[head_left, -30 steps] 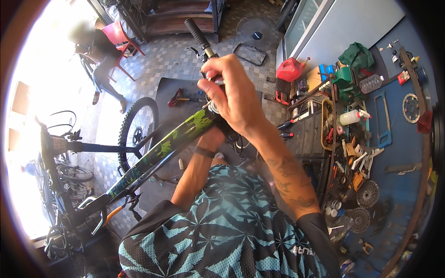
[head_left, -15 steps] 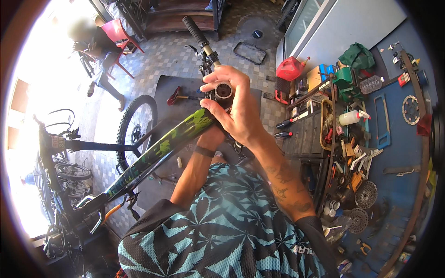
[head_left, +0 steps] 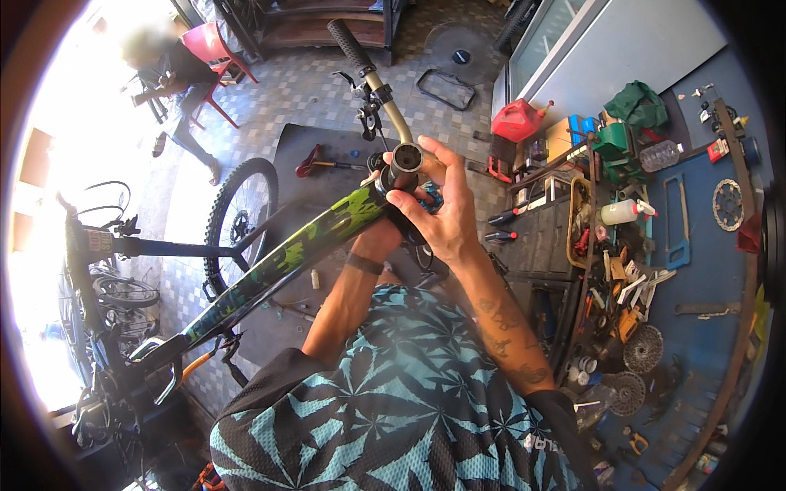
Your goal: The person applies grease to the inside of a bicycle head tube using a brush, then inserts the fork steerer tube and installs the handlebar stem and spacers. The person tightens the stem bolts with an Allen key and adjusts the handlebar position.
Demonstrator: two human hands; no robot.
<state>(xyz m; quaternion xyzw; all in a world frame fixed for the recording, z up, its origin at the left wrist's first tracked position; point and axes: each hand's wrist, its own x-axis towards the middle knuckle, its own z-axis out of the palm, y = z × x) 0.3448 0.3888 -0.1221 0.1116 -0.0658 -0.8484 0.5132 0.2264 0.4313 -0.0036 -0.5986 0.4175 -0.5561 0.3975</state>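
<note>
A bicycle frame with green and black camouflage paint slants up toward me from the lower left. At its front end a round black steerer top with a stem points upward. Around the right side of this stem curls my right hand, thumb on the near side and fingers on the far side. My left hand is beneath the front of the frame, its fingers hidden. From the stem a gold handlebar with a black grip and brake lever runs away to the far left.
A tyred wheel stands beyond the frame. On the dark mat lies a red-headed tool. Along the right, a blue workbench carries tools, cassettes and a spray bottle. A person sits by a red chair.
My right hand has shifted from over the top of the stem to its right side, uncovering more of the handlebar. My left hand stays under the frame.
</note>
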